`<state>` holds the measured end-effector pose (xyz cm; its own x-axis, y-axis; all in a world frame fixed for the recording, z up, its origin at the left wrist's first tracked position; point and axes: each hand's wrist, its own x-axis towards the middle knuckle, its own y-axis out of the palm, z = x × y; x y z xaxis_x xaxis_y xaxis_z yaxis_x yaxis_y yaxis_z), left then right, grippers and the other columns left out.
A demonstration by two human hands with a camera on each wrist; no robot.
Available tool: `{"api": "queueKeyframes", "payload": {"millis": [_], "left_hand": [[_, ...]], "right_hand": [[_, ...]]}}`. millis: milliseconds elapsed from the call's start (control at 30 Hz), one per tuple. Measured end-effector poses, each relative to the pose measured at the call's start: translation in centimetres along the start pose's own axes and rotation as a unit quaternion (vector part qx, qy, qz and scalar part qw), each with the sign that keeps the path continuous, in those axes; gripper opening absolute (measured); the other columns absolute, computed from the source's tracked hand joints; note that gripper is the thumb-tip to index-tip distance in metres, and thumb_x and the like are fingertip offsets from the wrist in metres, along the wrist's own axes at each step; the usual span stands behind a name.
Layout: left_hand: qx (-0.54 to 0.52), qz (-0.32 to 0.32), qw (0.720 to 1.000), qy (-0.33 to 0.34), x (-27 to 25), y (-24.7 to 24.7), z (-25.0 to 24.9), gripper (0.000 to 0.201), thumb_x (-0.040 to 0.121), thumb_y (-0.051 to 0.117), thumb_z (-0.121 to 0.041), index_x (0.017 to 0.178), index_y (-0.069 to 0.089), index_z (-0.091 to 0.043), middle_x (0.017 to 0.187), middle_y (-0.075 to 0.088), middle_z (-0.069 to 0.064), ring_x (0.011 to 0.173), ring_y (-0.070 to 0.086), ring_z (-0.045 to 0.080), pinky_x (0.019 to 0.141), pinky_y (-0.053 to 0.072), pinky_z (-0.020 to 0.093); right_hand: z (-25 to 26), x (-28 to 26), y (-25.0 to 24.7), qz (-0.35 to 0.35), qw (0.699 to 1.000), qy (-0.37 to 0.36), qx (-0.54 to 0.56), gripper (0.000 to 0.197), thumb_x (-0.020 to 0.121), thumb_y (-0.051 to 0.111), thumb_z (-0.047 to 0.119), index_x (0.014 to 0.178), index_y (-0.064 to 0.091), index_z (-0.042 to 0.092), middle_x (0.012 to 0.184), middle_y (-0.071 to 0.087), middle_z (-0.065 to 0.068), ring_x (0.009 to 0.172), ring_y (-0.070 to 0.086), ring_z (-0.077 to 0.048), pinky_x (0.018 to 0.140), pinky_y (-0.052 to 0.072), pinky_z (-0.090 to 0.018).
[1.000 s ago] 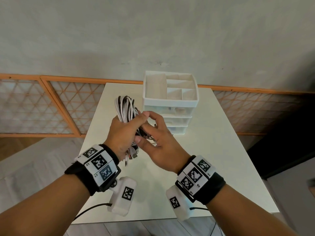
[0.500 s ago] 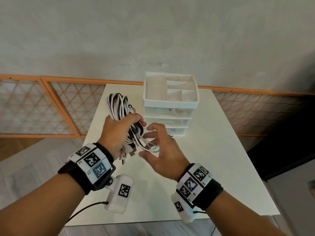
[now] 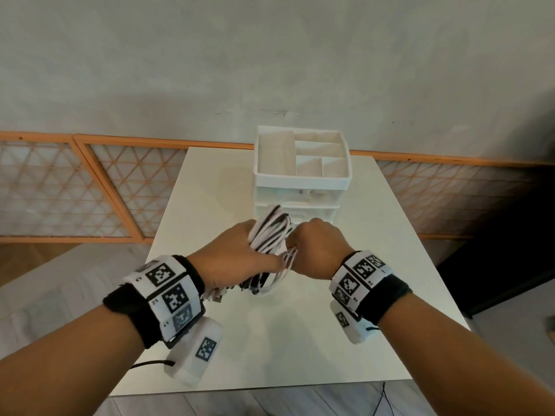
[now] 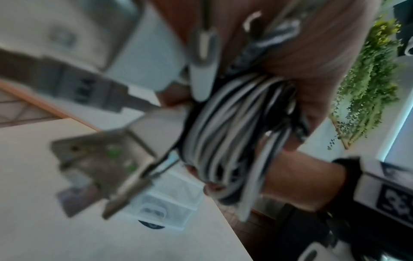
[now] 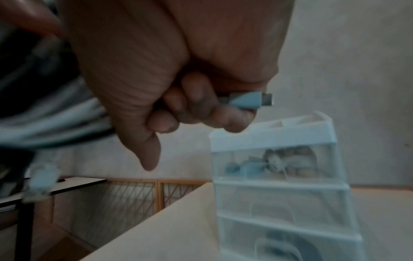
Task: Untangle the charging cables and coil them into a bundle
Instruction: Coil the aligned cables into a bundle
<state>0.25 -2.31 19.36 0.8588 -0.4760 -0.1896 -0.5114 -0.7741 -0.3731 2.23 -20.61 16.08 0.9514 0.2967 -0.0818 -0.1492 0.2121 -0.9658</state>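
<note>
Plug (image 5: pixel 248 102) in right hand (image 5: pixel 178 70) — hidden from head view.

Head camera looks forward and down over both forearms across the white table (image 3: pixel 354 295) toward the wall. The 2 wrist cameras shoot close along each hand from beneath, blurred. All 3 views share the drawer organizer (image 3: pixel 301 187) (image 4: pixel 170 210) (image 5: pixel 283 185).

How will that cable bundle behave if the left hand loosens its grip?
Likely floppy: the cable bundle already sags in loose loops below the left hand. The coils would probably spring apart, since nothing visibly ties them. The right hand grips one connector, so that end should stay put.
</note>
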Motion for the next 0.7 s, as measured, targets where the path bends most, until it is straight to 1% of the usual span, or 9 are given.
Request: {"api": "queueKeyframes", "payload": {"millis": [33,133,200,333,367,467,533,600,700], "left_hand": [[0.009,-0.007,1.000,-0.011,0.2,0.4,0.0,0.021,0.073,0.078,-0.021,0.085,0.061,-0.023,0.071,0.066,-0.011,0.064,0.063,0.007,0.060,0.052,0.024],[-0.002,-0.025,0.999,-0.040,0.7,1.0,0.3,0.049,0.057,0.080,-0.034,0.101,0.061,-0.025,0.092,0.071,-0.003,0.087,0.071,0.018,0.081,0.059,0.044],[0.002,-0.029,0.999,-0.037,0.7,1.0,0.3,0.052,0.055,0.079,-0.030,0.104,0.060,-0.025,0.094,0.070,-0.003,0.090,0.069,0.017,0.087,0.056,0.047],[-0.013,-0.074,0.997,-0.032,0.4,1.0,0.2,0.051,0.056,0.077,-0.026,0.105,0.061,-0.026,0.094,0.072,-0.004,0.091,0.070,0.017,0.086,0.057,0.047],[-0.019,-0.078,0.996,-0.028,0.4,1.0,0.1,0.049,0.059,0.078,-0.024,0.105,0.062,-0.026,0.094,0.072,-0.003,0.090,0.070,0.017,0.086,0.058,0.046],[-0.034,-0.081,0.996,-0.004,0.7,0.8,-0.7,0.039,0.069,0.078,-0.010,0.103,0.064,-0.022,0.090,0.073,0.002,0.081,0.070,0.013,0.078,0.058,0.035],[-0.043,-0.099,0.994,0.011,0.9,0.6,-1.2,0.030,0.074,0.075,-0.003,0.097,0.065,-0.019,0.088,0.073,0.007,0.076,0.068,0.014,0.072,0.057,0.031],[-0.059,-0.119,0.991,0.009,1.0,0.5,-1.3,0.023,0.076,0.073,-0.001,0.094,0.067,-0.014,0.086,0.074,0.010,0.078,0.071,0.022,0.076,0.058,0.035],[-0.081,-0.149,0.985,-0.022,1.0,0.1,-0.6,0.019,0.075,0.072,-0.003,0.094,0.068,-0.003,0.083,0.076,0.012,0.081,0.072,0.030,0.080,0.059,0.045]], "right_hand": [[0.4,0.1,-0.5,-0.006,1.000,0.000,-0.010,0.030,0.075,0.063,0.025,0.053,0.045,0.016,0.056,0.047,-0.002,0.053,0.044,-0.025,0.049,0.029,-0.025],[1.5,0.2,-1.5,-0.009,0.999,-0.040,-0.008,0.028,0.074,0.053,0.027,0.052,0.036,0.021,0.053,0.041,0.003,0.049,0.039,-0.017,0.050,0.026,-0.027],[1.7,0.2,-1.7,-0.016,0.997,-0.079,0.005,0.027,0.077,0.049,0.025,0.052,0.038,0.019,0.051,0.039,0.006,0.048,0.040,-0.018,0.054,0.025,-0.027],[1.3,-0.3,-2.4,-0.058,0.986,-0.087,0.126,0.010,0.078,0.071,0.011,0.073,0.063,0.010,0.066,0.059,0.004,0.065,0.058,-0.022,0.060,0.036,-0.026],[1.1,-0.5,-2.7,-0.066,0.981,-0.084,0.162,0.012,0.076,0.075,0.011,0.083,0.066,0.009,0.073,0.064,0.004,0.069,0.062,-0.019,0.062,0.043,-0.026],[0.1,-0.6,-3.6,-0.042,0.960,-0.055,0.272,0.053,0.070,0.085,0.014,0.119,0.063,0.016,0.102,0.072,0.006,0.089,0.070,-0.009,0.079,0.057,-0.025],[-0.4,-0.8,-4.0,-0.027,0.949,-0.031,0.312,0.064,0.070,0.087,0.022,0.127,0.059,0.021,0.107,0.072,0.005,0.094,0.071,-0.010,0.087,0.059,-0.034],[-1.0,-1.0,-4.4,-0.027,0.932,-0.005,0.361,0.055,0.075,0.085,0.021,0.124,0.060,0.019,0.096,0.072,0.003,0.087,0.073,-0.015,0.084,0.059,-0.036],[-1.5,-1.7,-5.1,-0.042,0.918,0.017,0.394,0.009,0.094,0.067,0.015,0.101,0.071,0.013,0.075,0.071,-0.001,0.064,0.065,-0.012,0.066,0.051,-0.024]]}}
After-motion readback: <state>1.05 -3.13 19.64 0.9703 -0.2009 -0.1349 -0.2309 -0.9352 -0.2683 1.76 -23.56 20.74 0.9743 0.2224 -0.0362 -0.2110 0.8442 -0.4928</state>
